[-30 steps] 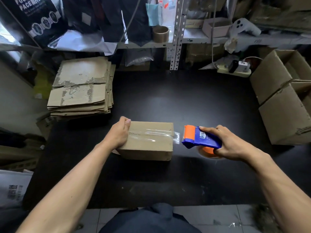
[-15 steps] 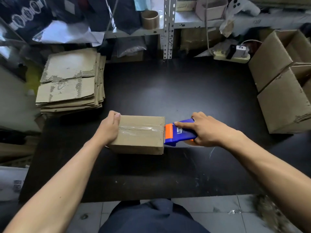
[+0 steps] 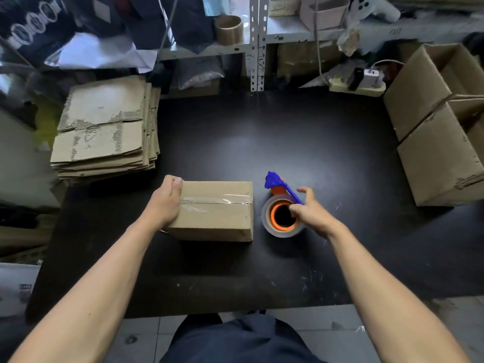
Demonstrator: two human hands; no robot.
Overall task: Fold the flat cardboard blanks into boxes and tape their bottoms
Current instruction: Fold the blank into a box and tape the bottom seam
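The left hand [image 3: 164,203] grasps the left end of the taped box [image 3: 214,209] on the table [image 3: 327,158]. Just right of the box, the right hand [image 3: 313,214] pinches the tape dispenser [image 3: 281,205] lying on its side. Beyond the left hand sit stacked blanks [image 3: 104,129]; far right, finished boxes [image 3: 440,121].

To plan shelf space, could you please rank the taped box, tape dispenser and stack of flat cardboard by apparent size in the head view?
1. stack of flat cardboard
2. taped box
3. tape dispenser
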